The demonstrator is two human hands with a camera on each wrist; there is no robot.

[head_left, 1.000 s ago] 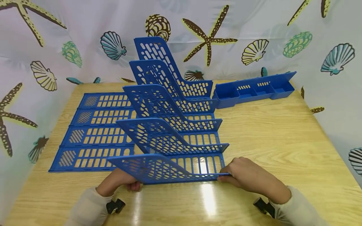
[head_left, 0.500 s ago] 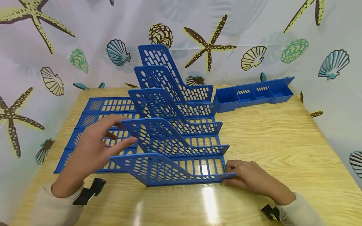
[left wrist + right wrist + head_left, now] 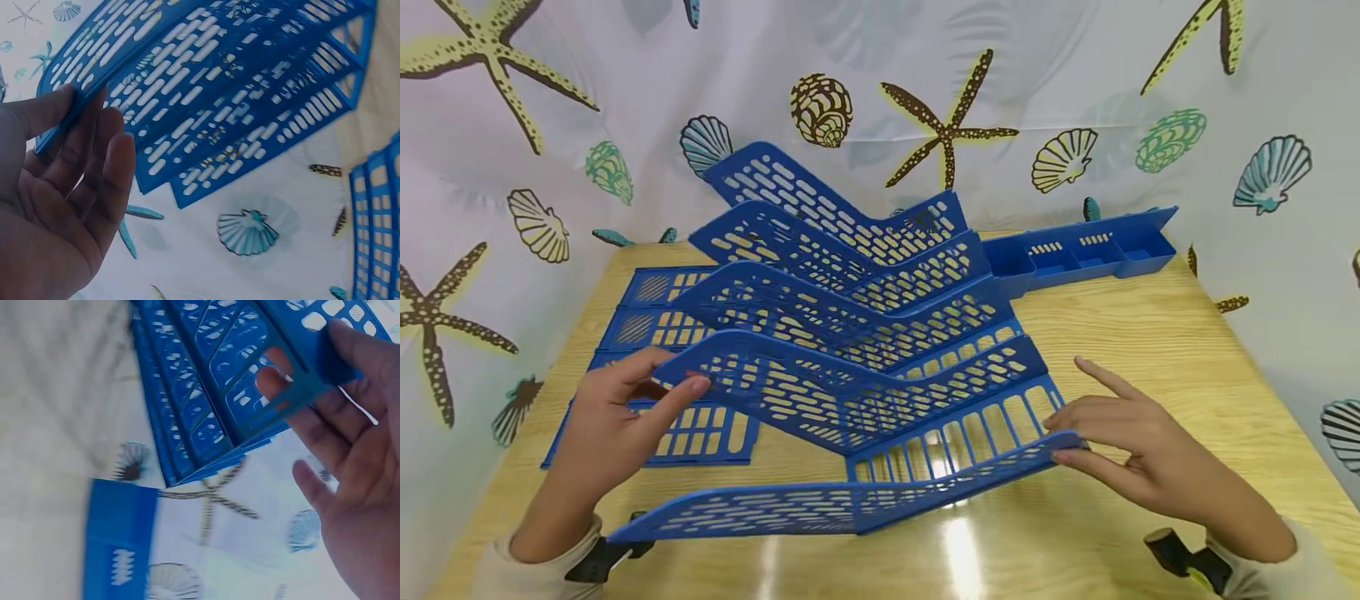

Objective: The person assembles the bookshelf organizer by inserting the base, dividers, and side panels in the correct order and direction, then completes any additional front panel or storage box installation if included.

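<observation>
Pinches the blue rack [image 3: 868, 379] mid-frame: by the tip of one panel [image 3: 844, 404] with fingers of the left hand [image 3: 606, 425], by the end of the front panel [image 3: 857, 525] with fingers of the right hand [image 3: 1138, 429]. Looks light, stiff, perhaps slippery; may flex there. Best gripped lower down.

Rack [image 3: 850, 375], between your left hand [image 3: 613, 425] and right hand [image 3: 1138, 442]; grid panels [image 3: 634, 329], left on table [image 3: 1150, 358]; compartment tray [image 3: 1078, 268], far right.

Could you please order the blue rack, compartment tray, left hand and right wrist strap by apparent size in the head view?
Blue rack
Compartment tray and left hand: unsure, the hand being nearer
Right wrist strap
</observation>
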